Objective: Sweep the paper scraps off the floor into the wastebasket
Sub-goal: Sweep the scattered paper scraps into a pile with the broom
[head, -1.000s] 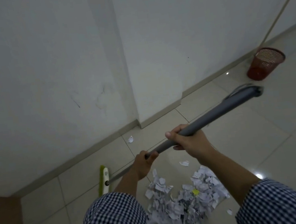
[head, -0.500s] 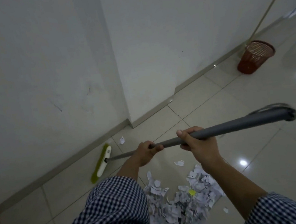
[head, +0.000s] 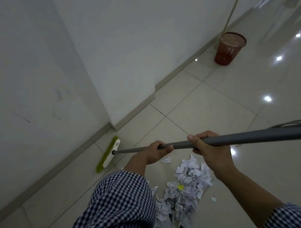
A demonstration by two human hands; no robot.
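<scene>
Head view: broom near skirting, open tiles between scraps and wastebasket.

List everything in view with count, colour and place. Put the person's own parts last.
paper scraps: one heap plus strays, white, one yellow, floor, bottom centre
broom head: one, green and white, floor by the skirting
broom handle: one, grey, across the middle
wastebasket: one, red mesh, by the wall, upper right
thin pole: one, pale, leaning on wall, foot by wastebasket
sleeves: two, blue-white check, bottom
left grip: one, bare, holds handle nearer the broom head
right grip: one, bare, holds handle further back
</scene>
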